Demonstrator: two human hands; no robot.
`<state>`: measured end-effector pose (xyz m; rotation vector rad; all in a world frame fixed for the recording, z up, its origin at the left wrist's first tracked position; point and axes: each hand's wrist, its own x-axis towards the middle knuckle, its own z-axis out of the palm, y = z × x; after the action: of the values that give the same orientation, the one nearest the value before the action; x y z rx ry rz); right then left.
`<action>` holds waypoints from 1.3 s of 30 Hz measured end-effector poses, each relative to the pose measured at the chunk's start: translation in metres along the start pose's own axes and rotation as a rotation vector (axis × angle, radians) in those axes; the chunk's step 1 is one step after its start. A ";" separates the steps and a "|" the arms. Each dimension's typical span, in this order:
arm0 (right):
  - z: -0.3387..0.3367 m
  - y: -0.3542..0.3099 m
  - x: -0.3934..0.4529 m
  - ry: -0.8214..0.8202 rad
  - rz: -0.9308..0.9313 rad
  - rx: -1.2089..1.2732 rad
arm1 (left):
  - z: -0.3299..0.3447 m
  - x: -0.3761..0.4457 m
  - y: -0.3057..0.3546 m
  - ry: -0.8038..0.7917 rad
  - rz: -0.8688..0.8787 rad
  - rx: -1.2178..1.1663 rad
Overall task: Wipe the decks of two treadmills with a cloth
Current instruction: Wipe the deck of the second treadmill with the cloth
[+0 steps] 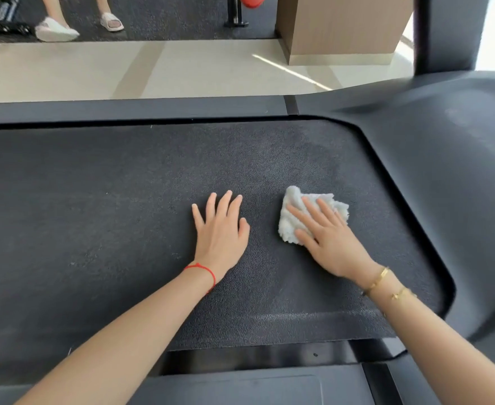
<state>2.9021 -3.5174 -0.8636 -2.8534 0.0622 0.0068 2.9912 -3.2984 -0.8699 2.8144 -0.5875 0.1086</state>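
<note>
Down on the deck [123, 200] is where everything's happening right now. Right hand [332, 244] lies flat on the cloth [293, 226], fingers straight and spread, so it's pressing it into the belt, no real grip on it. Left hand [221, 229] is just beside it, palm down on the bare belt, fingers splayed, holding nothing, looks like it's only propping the person up.

What could go wrong imo: since the cloth is only pinned under flat fingers, a quick swipe over that grippy belt could make it bunch up or slide out from under the palm, and then you're rubbing skin on the belt. Also the belt itself might roll a bit if the propping hand leans too hard, can't tell if it's locked. And the corner where the belt meets the hood [445, 171] on the right curves in tight, so dust there is easy to miss.

Cloth itself is white, fluffy terry stuff, crumpled into a loose wad and not folded, edges sticking out past the fingers on the far and left sides. It sits on the right part of the belt, near the hood but not touching it. Belt around it looks faintly streaky, maybe damp, hard to say.
</note>
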 end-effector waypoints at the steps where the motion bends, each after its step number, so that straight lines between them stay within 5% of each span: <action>1: -0.004 0.008 0.008 0.012 0.069 -0.015 | 0.001 0.002 0.005 -0.006 0.016 0.004; 5: -0.010 0.015 0.017 0.047 0.255 -0.036 | 0.004 0.010 0.021 -0.029 0.077 0.020; 11: -0.006 0.024 0.001 0.008 0.088 0.025 | 0.014 0.031 0.037 -0.029 0.112 0.057; 24: -0.043 0.116 0.183 0.016 0.365 -0.044 | 0.032 0.055 0.058 -0.038 0.077 0.049; 33: -0.048 0.137 0.227 0.001 0.086 -0.020 | 0.032 0.057 0.058 -0.059 0.077 0.086; 39: -0.050 0.139 0.220 0.020 0.304 -0.062 | 0.030 0.056 0.058 -0.063 0.071 0.069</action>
<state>3.1159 -3.6738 -0.8570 -2.8753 0.5064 0.0432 3.0201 -3.3794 -0.8779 2.8731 -0.7118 0.0555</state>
